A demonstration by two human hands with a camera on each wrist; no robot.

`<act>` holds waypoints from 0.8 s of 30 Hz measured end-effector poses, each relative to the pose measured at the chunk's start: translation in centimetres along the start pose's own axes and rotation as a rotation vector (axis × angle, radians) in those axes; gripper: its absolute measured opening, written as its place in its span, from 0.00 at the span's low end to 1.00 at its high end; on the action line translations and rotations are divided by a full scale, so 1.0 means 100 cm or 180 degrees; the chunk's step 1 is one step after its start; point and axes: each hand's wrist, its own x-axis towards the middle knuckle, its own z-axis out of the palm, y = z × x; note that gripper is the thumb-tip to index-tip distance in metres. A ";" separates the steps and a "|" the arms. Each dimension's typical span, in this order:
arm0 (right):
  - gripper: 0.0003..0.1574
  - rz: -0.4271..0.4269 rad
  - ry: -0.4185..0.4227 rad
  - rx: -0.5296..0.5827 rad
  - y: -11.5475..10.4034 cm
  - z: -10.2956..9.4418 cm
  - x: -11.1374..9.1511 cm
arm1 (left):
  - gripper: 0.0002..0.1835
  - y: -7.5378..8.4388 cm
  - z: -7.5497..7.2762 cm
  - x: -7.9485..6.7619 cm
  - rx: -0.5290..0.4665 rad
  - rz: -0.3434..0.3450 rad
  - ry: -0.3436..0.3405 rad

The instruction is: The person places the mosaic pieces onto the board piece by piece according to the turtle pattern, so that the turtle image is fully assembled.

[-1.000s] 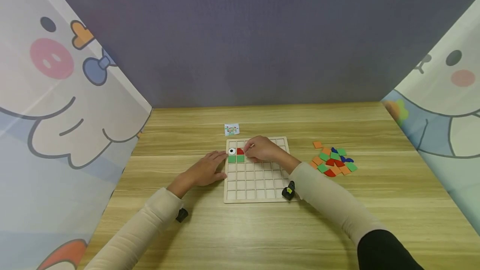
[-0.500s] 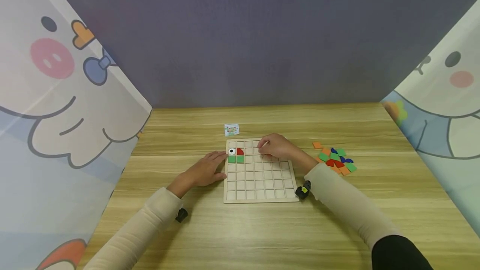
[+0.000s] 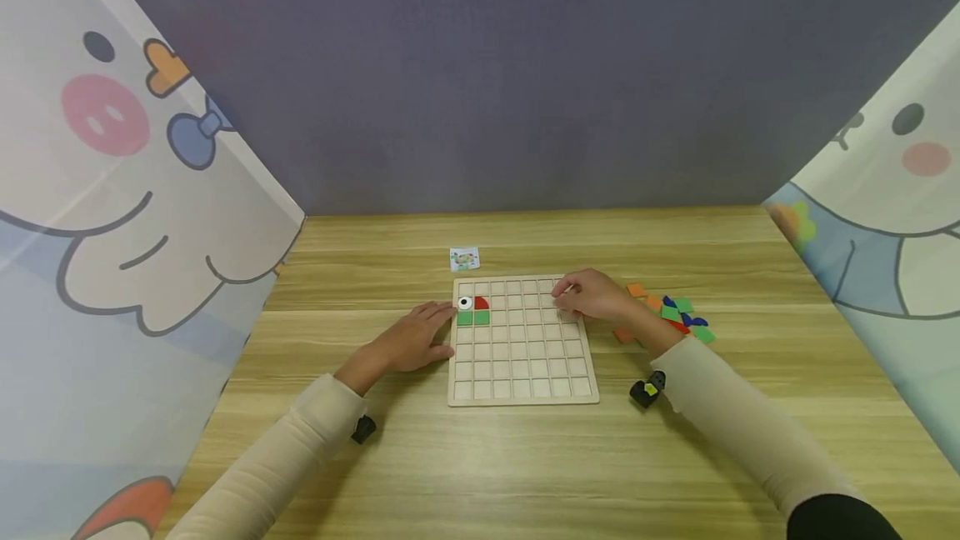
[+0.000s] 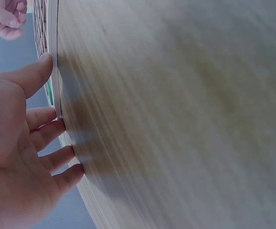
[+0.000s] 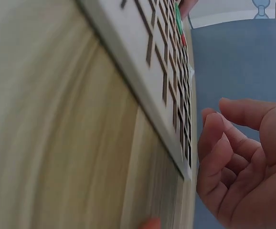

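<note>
Grid board (image 3: 519, 370): laid flat on the surface (image 3: 517, 473), apparently centred for both hands.
Eye tile (image 3: 465, 303), red tile (image 3: 482, 303), green tiles (image 3: 465, 318): seated in the board at its 10 o'clock.
Left hand (image 3: 408, 343): grip spread against the 9 o'clock edge, probably so the board is steadied.
Right hand (image 3: 596, 296): grip loosely curled over the 2 o'clock edge, nothing seen pinched.
Loose tiles (image 3: 670, 313): heaped at 3 o'clock, presumably for right-hand reach.
Card (image 3: 464, 259): laid at 11 o'clock, uncovered.

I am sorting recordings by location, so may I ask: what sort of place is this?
Probably an indoor booth: a wood-grain table stands between cartoon-printed side panels, with a plain dark backdrop behind.
</note>
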 end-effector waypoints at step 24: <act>0.22 0.0167 0.0190 0.0037 0.050 -0.047 -0.053 | 0.39 -0.002 0.003 0.001 0.0017 -0.0066 -0.0059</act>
